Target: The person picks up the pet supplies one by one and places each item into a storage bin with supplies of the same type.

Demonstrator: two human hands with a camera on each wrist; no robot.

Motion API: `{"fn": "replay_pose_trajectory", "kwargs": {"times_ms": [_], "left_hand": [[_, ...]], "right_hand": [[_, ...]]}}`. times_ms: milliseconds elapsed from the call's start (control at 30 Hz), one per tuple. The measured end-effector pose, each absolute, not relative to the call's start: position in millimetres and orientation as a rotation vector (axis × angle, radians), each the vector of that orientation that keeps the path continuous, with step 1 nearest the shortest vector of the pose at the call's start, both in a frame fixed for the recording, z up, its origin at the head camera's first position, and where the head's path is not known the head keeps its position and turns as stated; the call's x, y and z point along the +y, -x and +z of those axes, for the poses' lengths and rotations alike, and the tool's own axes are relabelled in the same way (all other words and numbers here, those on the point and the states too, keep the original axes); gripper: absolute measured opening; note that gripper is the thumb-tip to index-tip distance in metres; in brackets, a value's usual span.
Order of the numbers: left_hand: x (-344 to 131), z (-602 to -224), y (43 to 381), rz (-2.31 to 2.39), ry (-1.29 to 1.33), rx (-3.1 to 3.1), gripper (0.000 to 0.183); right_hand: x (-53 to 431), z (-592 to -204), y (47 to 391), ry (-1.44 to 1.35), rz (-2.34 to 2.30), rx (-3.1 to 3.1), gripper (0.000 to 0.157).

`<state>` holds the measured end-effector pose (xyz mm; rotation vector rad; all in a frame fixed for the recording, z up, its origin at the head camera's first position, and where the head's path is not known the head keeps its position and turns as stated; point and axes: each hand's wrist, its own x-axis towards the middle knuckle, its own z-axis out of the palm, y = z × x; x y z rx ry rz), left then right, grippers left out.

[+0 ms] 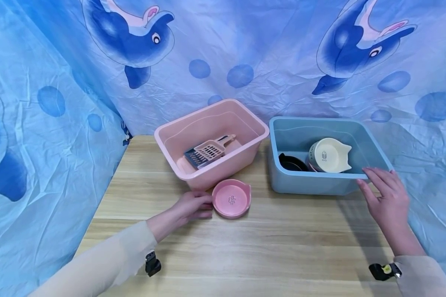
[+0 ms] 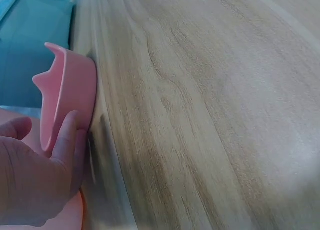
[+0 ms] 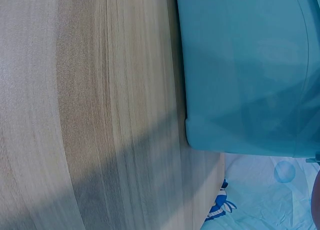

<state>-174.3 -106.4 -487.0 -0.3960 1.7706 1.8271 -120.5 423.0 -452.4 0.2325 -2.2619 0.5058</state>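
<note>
A pink cat-eared bowl (image 1: 232, 199) with a paw print stands upright on the table, in front of the pink bin. My left hand (image 1: 193, 206) touches its left side with extended fingers; the left wrist view shows a fingertip against the bowl's wall (image 2: 82, 87). At the front right corner of the blue bin (image 1: 312, 183), my right hand (image 1: 388, 198) rests its fingers on the rim, with the thumb by the outer wall. That bin holds a white cat-eared bowl (image 1: 328, 156) and a black bowl (image 1: 292, 163). In the right wrist view only a sliver of hand shows.
The pink bin (image 1: 223, 169) stands at the back left, holding a beige slotted litter scoop (image 1: 209, 149) and a dark blue one (image 1: 194, 158) partly beneath it. Both bins are on the wooden table (image 1: 252, 251). A blue dolphin-print curtain (image 1: 215, 49) hangs behind and at the sides.
</note>
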Motion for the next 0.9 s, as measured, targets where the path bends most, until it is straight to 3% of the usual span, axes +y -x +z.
{"fn": "replay_pose_trajectory", "kwargs": {"times_ms": [400,900], "left_hand": [[-89.7,-496.2,170.7,1.813,0.426,1.944,0.038],[-78.3,-501.2,168.2,1.771,0.429,2.156,0.028]], "right_hand": [[424.0,-452.5,121.1,-0.237,0.497,-2.284,0.062],[423.6,-455.1,125.3,-0.209,0.537,-2.251,0.065]]}}
